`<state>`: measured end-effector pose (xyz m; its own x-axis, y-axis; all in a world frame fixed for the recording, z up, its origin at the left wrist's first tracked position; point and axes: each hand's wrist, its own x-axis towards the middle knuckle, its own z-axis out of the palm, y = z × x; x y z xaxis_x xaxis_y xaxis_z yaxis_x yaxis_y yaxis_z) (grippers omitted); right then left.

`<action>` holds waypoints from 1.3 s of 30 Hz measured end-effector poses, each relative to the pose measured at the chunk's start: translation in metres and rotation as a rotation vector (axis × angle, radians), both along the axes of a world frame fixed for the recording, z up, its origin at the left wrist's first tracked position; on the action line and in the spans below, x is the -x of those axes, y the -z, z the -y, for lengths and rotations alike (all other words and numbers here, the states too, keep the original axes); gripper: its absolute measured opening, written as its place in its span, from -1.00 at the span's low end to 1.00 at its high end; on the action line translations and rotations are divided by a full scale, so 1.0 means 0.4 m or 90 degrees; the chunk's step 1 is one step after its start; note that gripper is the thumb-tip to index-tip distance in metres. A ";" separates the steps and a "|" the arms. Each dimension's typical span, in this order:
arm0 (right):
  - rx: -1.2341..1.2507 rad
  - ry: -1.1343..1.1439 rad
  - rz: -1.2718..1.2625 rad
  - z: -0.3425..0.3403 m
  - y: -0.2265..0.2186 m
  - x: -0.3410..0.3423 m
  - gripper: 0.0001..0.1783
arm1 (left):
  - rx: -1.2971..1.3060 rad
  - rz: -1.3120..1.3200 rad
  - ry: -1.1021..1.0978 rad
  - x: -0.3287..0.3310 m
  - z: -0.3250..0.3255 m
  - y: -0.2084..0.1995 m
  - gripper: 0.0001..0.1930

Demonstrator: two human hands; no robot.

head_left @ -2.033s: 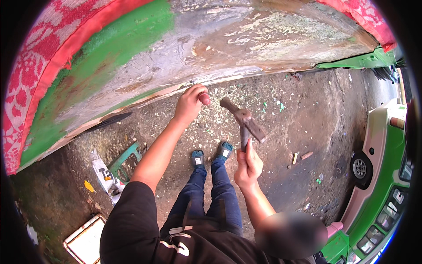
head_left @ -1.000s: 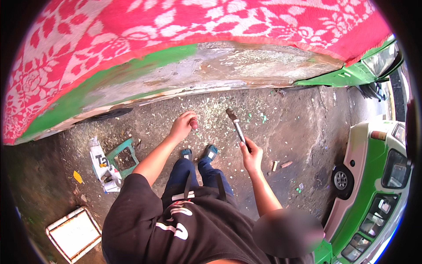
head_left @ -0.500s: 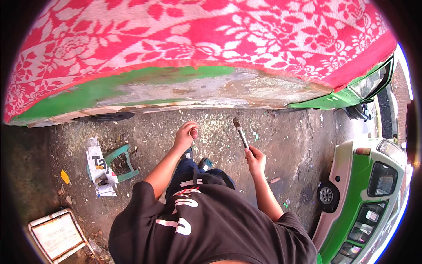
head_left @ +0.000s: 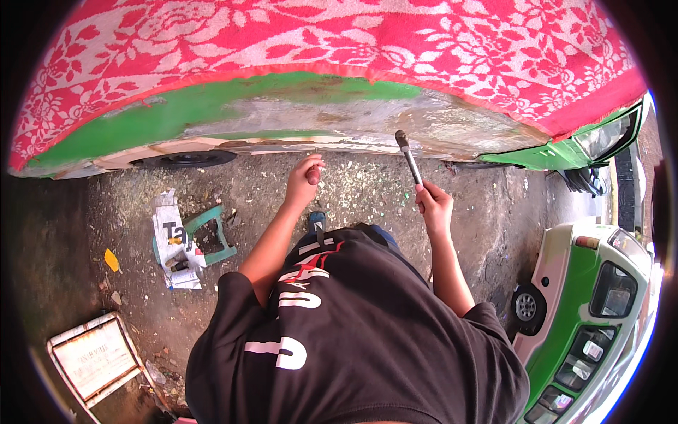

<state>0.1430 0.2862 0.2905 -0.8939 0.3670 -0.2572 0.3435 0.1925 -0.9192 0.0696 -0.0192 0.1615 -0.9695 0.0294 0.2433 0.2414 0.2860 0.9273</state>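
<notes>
A green van side (head_left: 191, 106) with bare, scraped grey patches runs across in front of me, partly under a pink floral blanket (head_left: 296, 39). My left hand (head_left: 304, 185) is closed round a tool with a rounded reddish-brown handle (head_left: 313, 175); its other end is hidden. In my right hand (head_left: 433, 207) is a hammer (head_left: 412, 164) with a silver shaft, gripped low, its dark head raised toward the van's lower edge. The head appears in front of the scraped panel; I cannot tell whether they touch.
To the left, a green stool (head_left: 220, 237) stands with newspaper (head_left: 167, 225) and small items on it. A rusty-framed white sign (head_left: 95, 359) lies lower left. On the right is a parked green and white van (head_left: 565, 332). Pale chips litter the ground (head_left: 353, 187).
I have leaned or stepped nearer the van. Both hands have moved forward and slightly right in the view, with the hammer head now in front of the scraped panel. Both grips are kept.
</notes>
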 end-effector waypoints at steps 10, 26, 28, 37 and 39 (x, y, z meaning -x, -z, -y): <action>0.011 -0.123 -0.017 -0.120 -0.013 0.109 -0.63 | -0.011 0.006 -0.089 -0.037 -0.065 0.004 -0.84; 0.149 -0.324 0.015 -0.139 0.081 0.180 -0.65 | -0.001 -0.004 -0.351 -0.258 0.009 -0.046 -0.83; 0.185 -0.364 0.013 -0.072 0.079 0.180 -0.70 | 0.028 -0.023 -0.423 -0.318 0.051 -0.036 -0.84; 0.172 -0.454 0.064 0.363 0.110 0.120 -0.62 | -0.129 0.003 -0.599 -0.560 0.361 0.035 -0.79; 0.182 -0.480 0.101 0.491 0.120 0.089 -0.56 | -0.175 0.034 -0.609 -0.629 0.455 0.070 -0.82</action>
